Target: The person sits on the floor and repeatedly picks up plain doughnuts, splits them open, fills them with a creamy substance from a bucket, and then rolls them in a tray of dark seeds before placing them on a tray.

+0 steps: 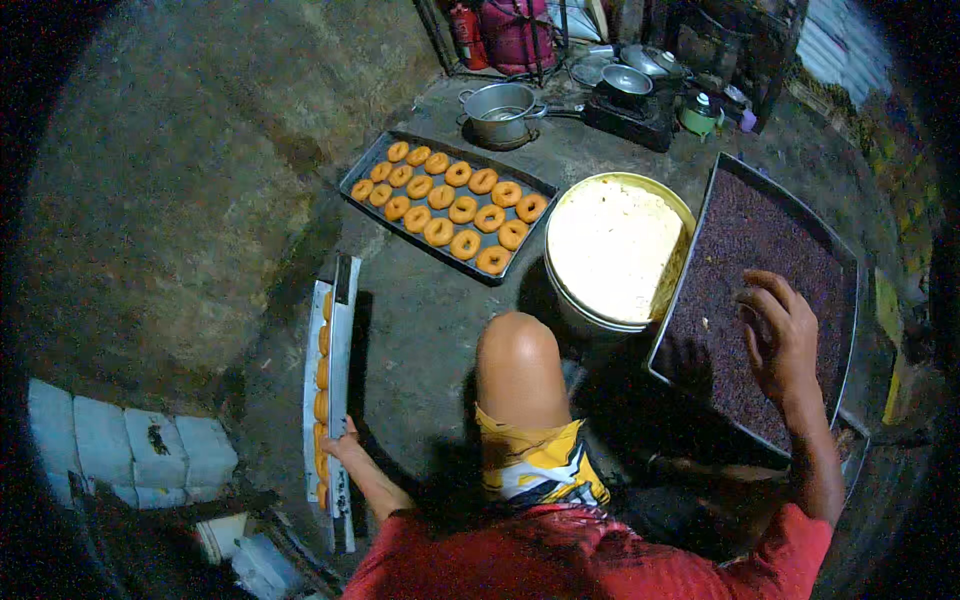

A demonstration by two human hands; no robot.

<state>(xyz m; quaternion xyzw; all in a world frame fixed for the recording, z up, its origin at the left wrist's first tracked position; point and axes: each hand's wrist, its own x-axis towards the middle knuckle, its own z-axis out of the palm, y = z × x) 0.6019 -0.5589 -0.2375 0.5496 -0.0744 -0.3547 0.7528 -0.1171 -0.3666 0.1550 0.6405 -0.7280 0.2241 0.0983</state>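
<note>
My left hand grips the near long side of a narrow-looking metal tray, seen steeply tilted. A row of ring doughnuts shows along its far side, and the rest of its inside is hidden. My right hand hovers over a wide tray filled with small dark purple-brown bits. Its fingers are loosely curved and apart, with nothing seen in them. Between that tray and my bare knee stands a round tub holding a pale cream-coloured mass.
A dark rectangular tray with rows of ring doughnuts lies ahead on the floor. Beyond it stand a metal pot and a stove with pans. White wrapped blocks sit at the lower left. A red extinguisher stands at the back.
</note>
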